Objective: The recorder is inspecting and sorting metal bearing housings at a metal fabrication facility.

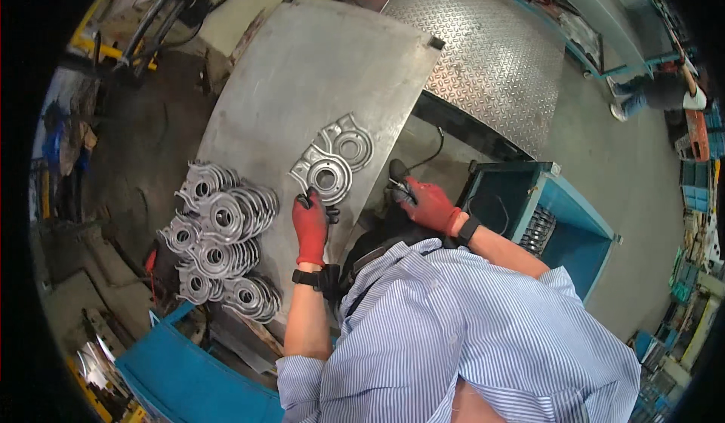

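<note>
Two stamped metal brackets lie partly overlapped on the steel table. Each has a round flange with a centre hole and a wavy edge. At the nearer bracket (326, 180), the red-and-black gloved fingers of my left hand (311, 225) close on its near rim. The farther bracket (352, 145) sits just beyond it, touched by neither hand. Off the table's right edge, my right hand (432, 208), gloved alike, is closed around a slim tool with a dark rounded end (399, 170). Its exact kind is too small to make out.
Stacks of similar brackets (230, 215) fill the table's near left corner. The steel table (302, 68) meets a diamond-plate surface (483, 53) at the far right. A blue bin (578, 219) with metal parts stands right of me. Another person's legs (630, 98) show at far right.
</note>
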`<state>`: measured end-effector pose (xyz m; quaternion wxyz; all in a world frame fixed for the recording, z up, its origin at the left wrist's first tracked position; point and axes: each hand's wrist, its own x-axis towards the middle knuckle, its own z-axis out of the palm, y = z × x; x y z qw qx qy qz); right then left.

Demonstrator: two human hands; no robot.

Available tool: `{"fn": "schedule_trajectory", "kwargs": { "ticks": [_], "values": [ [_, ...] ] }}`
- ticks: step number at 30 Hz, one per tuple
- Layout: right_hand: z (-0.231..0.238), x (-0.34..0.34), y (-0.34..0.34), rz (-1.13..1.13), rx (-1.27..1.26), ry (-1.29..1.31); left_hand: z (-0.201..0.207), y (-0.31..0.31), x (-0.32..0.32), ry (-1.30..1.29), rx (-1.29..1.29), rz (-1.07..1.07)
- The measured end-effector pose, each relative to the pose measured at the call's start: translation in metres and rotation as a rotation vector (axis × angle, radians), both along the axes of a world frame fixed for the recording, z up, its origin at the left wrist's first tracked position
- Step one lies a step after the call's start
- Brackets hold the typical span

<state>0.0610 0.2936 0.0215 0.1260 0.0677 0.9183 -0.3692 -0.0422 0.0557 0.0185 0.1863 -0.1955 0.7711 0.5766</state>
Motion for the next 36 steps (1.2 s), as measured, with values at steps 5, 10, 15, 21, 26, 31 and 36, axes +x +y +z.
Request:
{"fn": "schedule_trajectory", "kwargs": {
  "ticks": [5,10,15,21,26,31,36],
  "values": [
    [-0.002,0.005,-0.033,0.158,-0.007,-0.036,-0.055,-0.041,0.038,0.119,-0.202,-0.180],
    [-0.012,0.004,-0.055,0.237,-0.007,-0.037,-0.072,-0.044,0.048,-0.124,0.091,-0.073],
    [-0.034,0.004,-0.059,0.265,0.029,-0.071,-0.058,-0.030,0.033,-0.108,-0.143,-0.193],
    [-0.041,-0.008,-0.066,0.317,0.050,-0.103,-0.024,-0.016,0.027,-0.062,-0.396,-0.278],
    [-0.047,-0.008,-0.074,0.280,0.074,-0.075,-0.029,-0.018,0.027,-0.112,-0.418,-0.254],
    [-0.051,-0.002,-0.080,0.252,0.043,-0.030,-0.055,-0.027,0.027,-0.031,-0.495,-0.294],
    [-0.054,-0.001,-0.080,0.212,0.061,-0.065,-0.046,-0.020,0.024,-0.043,-0.546,-0.299]
  ]
}}
